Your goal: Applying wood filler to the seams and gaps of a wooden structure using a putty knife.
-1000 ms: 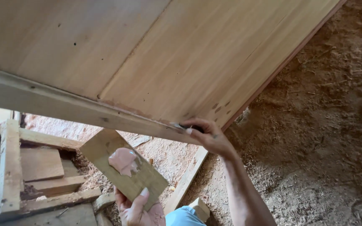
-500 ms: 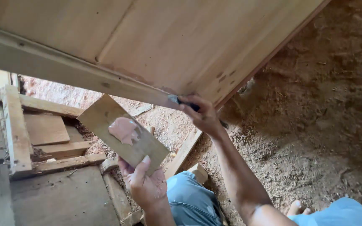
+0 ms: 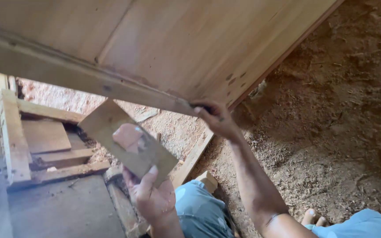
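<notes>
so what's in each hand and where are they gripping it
The left hand holds a small wooden board by its lower corner. The right hand grips a small tool by its dark handle against the panel's edge.

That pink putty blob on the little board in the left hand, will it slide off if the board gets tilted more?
Probably not: the pink putty clings as a smeared mound though the small board is already tilted. It looks soft, so a push would likely smear it.

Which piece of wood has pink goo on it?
The small flat board held up in the left hand. It alone carries a pink blob; the others are bare.
</notes>
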